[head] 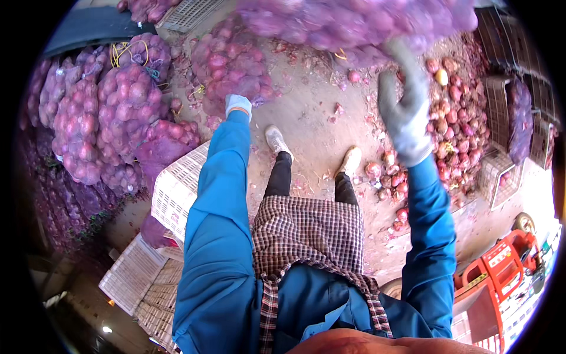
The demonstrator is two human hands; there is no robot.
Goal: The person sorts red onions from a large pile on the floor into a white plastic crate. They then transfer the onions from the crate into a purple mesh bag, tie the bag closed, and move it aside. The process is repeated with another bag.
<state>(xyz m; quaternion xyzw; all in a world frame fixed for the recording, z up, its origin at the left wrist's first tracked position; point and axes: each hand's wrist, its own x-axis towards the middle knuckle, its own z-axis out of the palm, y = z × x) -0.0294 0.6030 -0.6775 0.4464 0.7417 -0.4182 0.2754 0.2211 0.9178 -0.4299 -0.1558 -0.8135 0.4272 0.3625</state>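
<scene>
My left hand (239, 105), in a pale glove, is at the lower edge of a purple mesh sack of red onions (234, 62); its fingers are bent out of sight, so its hold cannot be told. My right hand (407, 106), in a grey and white glove, is raised with thumb and fingers apart. Its blurred fingertips are at the underside of a large mesh sack of red onions (358, 24), which spans the top of the view. Whether they touch it cannot be told. Loose red onions (460, 128) lie heaped on the floor beyond my right forearm.
More filled mesh sacks (128, 106) stand at the left, some with yellow ties. White plastic crates (177, 190) are beside my left arm, with others (499, 177) at the right. Onion skins litter the floor (309, 132) around my shoes. A red plastic object (499, 265) stands at lower right.
</scene>
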